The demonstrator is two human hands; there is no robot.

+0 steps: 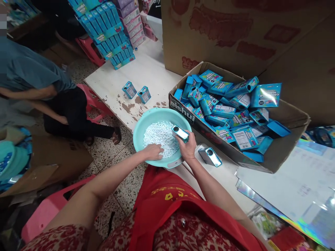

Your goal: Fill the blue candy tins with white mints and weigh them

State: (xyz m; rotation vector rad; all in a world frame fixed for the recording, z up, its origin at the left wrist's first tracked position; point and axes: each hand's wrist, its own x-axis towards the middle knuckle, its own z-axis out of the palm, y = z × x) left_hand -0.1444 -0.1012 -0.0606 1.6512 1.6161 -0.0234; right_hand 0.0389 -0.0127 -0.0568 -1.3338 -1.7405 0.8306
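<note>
A light green plastic basin (pixel 140 134) holds a heap of small white candies (pixel 159 134). My left hand (pixel 154 152) is down in the basin, its fingers curled together into the candies, with the tips partly hidden. Over the basin's right side, my right hand (pixel 187 144) grips a small blue box (pixel 180 132) whose silvery end, with a dark round opening, faces up. Just right of that hand, a similar box (pixel 210 157) rests on the table. Two more small blue boxes (pixel 129 90) stand on the tabletop beyond the basin.
A cardboard carton (pixel 290 113) full of blue boxes stands at right, before a larger carton (pixel 220 31). Blue packs (pixel 110 35) are stacked at the table's back. Shiny sheets (pixel 288 188) lie right. A seated person (pixel 34 73) is at left, near a pink stool (pixel 57 205).
</note>
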